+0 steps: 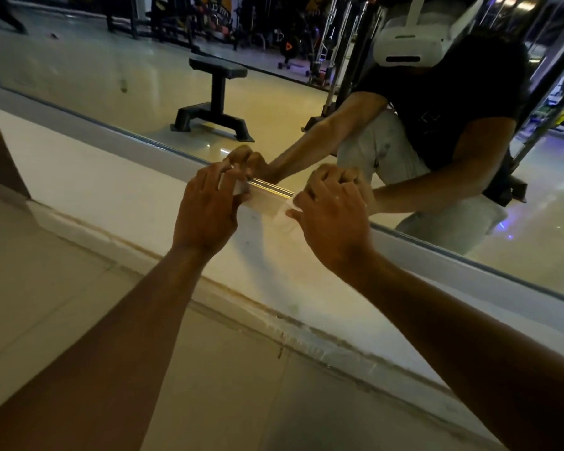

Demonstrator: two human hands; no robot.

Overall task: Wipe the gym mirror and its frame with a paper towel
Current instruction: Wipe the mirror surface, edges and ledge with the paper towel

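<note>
Fingers (232, 177) of both hands pinch paper towel (267, 205) against mirror (144, 79) frame (118, 138).

We find the mirror (274, 102) to be smooth glass w/ a high gloss, set in a frame (118, 135) of matt grey material, prob. painted metal or plastic, which we cannot tell apart. The paper towel (267, 203), held at both ends by the left hand (205, 206) and right hand (332, 219), reads as thin white paper, matt, slightly creased at the right end. Below the frame we note a pale smooth wall strip (95, 187) w/ a rough, stained seam at its base, and floor tiles (46, 304) of polished, semi-gloss finish.
</note>
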